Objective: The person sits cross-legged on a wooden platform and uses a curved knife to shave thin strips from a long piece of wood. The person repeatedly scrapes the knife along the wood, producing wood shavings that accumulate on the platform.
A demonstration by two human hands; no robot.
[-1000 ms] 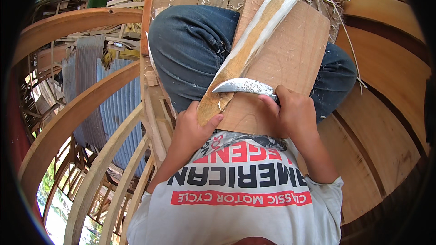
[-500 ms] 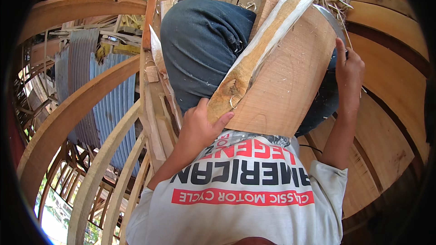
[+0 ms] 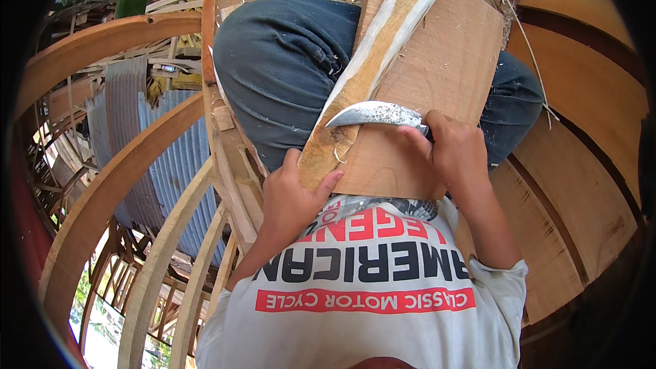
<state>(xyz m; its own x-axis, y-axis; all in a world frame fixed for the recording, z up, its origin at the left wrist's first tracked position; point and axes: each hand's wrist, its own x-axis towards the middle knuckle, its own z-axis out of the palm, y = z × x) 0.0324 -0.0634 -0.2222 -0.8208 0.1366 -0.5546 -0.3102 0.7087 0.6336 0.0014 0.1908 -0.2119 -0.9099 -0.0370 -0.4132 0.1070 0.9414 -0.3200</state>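
- The long, pale, partly barked wooden stave (image 3: 383, 61) runs from the upper right of the frame down to the lower centre, its long axis slanting toward the person's chest; its darker lower end sits just above the left hand.
- The curved, grey, speckled steel knife blade (image 3: 374, 115) lies across that stave almost at a right angle, tip pointing to frame left, its edge touching the wood a little above the stave's lower end.
- The right hand (image 3: 456, 154) is wrapped tight around the knife's handle, which is mostly hidden in the fist, at centre right; this hand sits right of the stave.
- The left hand (image 3: 292, 198) clasps the stave's lower end, thumb up along its right side and fingers curled behind it, just below the blade, so it is the hand nearer the cut.
- Under the stave lies a flat, light-brown wooden board (image 3: 444, 82), resting on the person's lap over blue-grey trousers (image 3: 280, 75) and dusted with fine shavings.
- A small curl of shaving (image 3: 339, 154) hangs on the stave just below the blade.
- Around the person, curved wooden ribs (image 3: 109, 191) sweep down the left of the frame, with grey corrugated metal sheet (image 3: 157, 164) behind them; broad curved planks (image 3: 574, 184) fill the right side.
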